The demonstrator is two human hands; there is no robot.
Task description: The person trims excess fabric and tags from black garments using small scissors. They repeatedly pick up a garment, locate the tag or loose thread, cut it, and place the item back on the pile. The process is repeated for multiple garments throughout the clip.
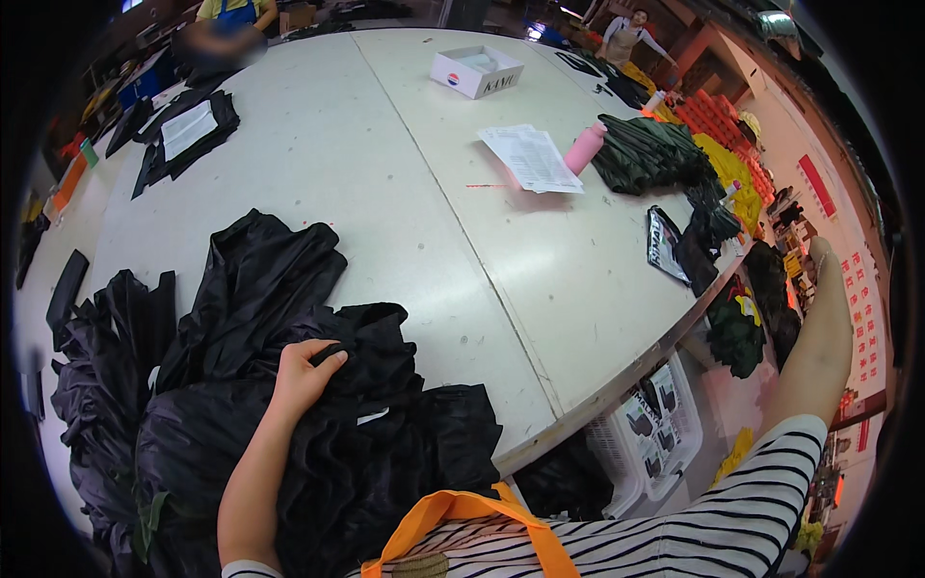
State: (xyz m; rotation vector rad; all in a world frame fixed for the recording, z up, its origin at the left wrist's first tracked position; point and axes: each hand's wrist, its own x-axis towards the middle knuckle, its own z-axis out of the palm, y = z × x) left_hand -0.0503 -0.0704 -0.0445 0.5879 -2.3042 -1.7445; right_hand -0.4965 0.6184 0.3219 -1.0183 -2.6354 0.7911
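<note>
A large heap of black garments (241, 433) covers the near left of the pale table. On top of it lies my left hand (306, 374), thumb and fingers closed on a fold of black cloth (361, 337). A small white label (372, 416) shows on the cloth just below that hand. My right arm stretches far out to the right, past the table's edge. At its end my right hand (821, 252) is small and turned away, so its fingers are hard to make out. It appears nearest to dark cloth (768, 279) hanging beside the table.
Printed sheets (532, 157) lie by a pink bottle (585, 147); behind them stands an open white box (477, 71). Dark green bundles (647, 154) and a packaged garment (667, 246) line the right edge. Below is a white plastic basket (665, 433). Two people work at the far side.
</note>
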